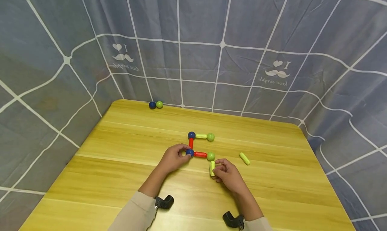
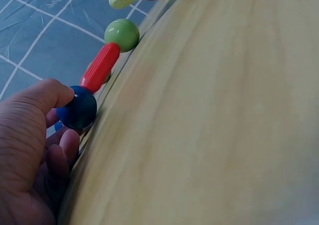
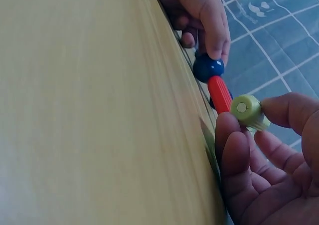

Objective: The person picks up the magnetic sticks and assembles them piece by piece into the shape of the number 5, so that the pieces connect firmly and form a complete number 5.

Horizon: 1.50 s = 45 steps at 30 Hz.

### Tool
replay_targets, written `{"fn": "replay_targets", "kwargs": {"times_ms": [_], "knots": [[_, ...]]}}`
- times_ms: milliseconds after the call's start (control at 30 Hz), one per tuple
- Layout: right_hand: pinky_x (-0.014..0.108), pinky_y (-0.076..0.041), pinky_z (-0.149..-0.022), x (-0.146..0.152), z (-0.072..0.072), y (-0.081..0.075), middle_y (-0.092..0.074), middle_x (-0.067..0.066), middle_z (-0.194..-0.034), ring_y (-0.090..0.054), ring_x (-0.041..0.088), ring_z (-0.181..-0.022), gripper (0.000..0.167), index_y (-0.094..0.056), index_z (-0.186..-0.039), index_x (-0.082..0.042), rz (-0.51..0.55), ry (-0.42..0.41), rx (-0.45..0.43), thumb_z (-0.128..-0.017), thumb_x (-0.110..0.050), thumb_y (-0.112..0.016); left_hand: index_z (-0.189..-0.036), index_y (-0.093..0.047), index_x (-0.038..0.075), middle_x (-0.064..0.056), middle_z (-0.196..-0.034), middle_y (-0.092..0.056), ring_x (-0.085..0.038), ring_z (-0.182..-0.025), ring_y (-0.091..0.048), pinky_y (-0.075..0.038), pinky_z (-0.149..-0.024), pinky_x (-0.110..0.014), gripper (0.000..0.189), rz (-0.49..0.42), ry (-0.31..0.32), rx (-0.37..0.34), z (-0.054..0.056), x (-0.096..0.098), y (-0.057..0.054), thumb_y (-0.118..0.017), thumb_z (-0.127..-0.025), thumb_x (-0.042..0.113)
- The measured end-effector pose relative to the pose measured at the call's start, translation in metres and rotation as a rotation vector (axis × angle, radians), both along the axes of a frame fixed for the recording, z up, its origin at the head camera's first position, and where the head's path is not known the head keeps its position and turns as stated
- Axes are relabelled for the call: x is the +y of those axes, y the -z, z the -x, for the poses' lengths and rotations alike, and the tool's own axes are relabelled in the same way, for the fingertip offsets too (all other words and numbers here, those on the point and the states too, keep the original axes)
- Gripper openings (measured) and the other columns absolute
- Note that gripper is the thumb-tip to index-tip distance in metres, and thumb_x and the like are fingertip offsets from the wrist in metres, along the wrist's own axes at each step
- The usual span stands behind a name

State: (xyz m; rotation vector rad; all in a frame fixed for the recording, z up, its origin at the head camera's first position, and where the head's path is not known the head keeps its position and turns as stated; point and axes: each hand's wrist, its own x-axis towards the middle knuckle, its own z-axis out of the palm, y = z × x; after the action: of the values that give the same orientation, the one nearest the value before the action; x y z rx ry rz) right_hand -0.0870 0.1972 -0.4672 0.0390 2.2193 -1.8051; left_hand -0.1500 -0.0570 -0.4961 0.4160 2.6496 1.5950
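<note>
Left hand (image 1: 173,158) had the near blue ball (image 1: 189,152) pinched between thumb and fingers. Right hand (image 1: 229,175), right of that ball and closer to the person, gripped the held stick (image 1: 212,169), yellow-green, thumb against fingers. Held stick sat just off the near green ball (image 1: 211,156); gap showed in left wrist view. First red stick (image 1: 200,154) ran right from the near blue ball to the near green ball. Second red stick (image 1: 191,143) ran beyond it to the far blue ball (image 1: 191,135), then far stick (image 1: 201,136) rightward to the far green ball (image 1: 210,137). Loose stick (image 1: 244,158) lay well right of the near blue ball; loose blue ball (image 1: 152,105) and loose green ball (image 1: 159,104) sat side by side, well beyond it and left.
</note>
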Motion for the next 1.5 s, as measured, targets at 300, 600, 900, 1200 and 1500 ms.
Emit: {"fn": "replay_targets", "kwargs": {"times_ms": [300,600,900,1200,1500], "knots": [[0.029,-0.054,-0.061,-0.007,0.011,0.002,-0.068,0.017,-0.09,-0.071,0.028,-0.074,0.034,-0.05,-0.124,0.006,0.04,0.024,-0.028,-0.094,-0.004,-0.061,-0.108,-0.073,0.013,0.003,-0.076,-0.059,-0.015,-0.06,-0.048,-0.041,-0.054,-0.03,0.023,-0.01,-0.03,-0.037,0.013,-0.001,-0.004,-0.074,-0.086,0.018],[0.027,-0.052,-0.054,-0.004,0.014,0.007,-0.068,0.016,-0.088,-0.07,0.024,-0.067,0.034,-0.049,-0.126,0.006,0.039,0.036,-0.11,-0.096,-0.008,-0.06,-0.109,-0.073,0.012,0.002,-0.071,-0.056,-0.014,-0.058,-0.049,-0.041,-0.053,-0.029,0.025,-0.008,-0.028,-0.049,0.01,0.004,0.004,-0.075,-0.085,0.018],[0.025,-0.05,-0.052,-0.007,0.016,0.01,-0.065,0.014,-0.086,-0.07,0.022,-0.064,0.029,-0.053,-0.121,0.004,0.019,0.075,-0.126,-0.095,-0.008,-0.06,-0.108,-0.073,0.011,0.002,-0.07,-0.055,-0.014,-0.057,-0.048,-0.041,-0.052,-0.028,0.024,-0.021,-0.018,-0.022,0.008,0.004,0.005,-0.075,-0.085,0.018],[0.025,-0.05,-0.05,-0.011,0.016,0.008,-0.061,0.014,-0.084,-0.068,0.023,-0.062,0.029,-0.055,-0.121,0.004,0.029,0.082,-0.098,-0.096,-0.008,-0.06,-0.109,-0.072,0.012,0.002,-0.071,-0.056,-0.014,-0.059,-0.049,-0.041,-0.054,-0.029,0.025,-0.009,-0.027,-0.034,0.006,0.0,0.003,-0.075,-0.085,0.018],[0.026,-0.051,-0.051,-0.009,0.014,0.009,-0.062,0.015,-0.09,-0.068,0.023,-0.06,0.027,-0.058,-0.119,0.004,0.02,0.122,-0.112,-0.098,-0.013,-0.059,-0.11,-0.072,0.011,0.002,-0.073,-0.057,-0.014,-0.06,-0.049,-0.042,-0.053,-0.029,0.025,-0.016,-0.019,-0.037,0.004,0.003,0.004,-0.075,-0.085,0.017]]}}
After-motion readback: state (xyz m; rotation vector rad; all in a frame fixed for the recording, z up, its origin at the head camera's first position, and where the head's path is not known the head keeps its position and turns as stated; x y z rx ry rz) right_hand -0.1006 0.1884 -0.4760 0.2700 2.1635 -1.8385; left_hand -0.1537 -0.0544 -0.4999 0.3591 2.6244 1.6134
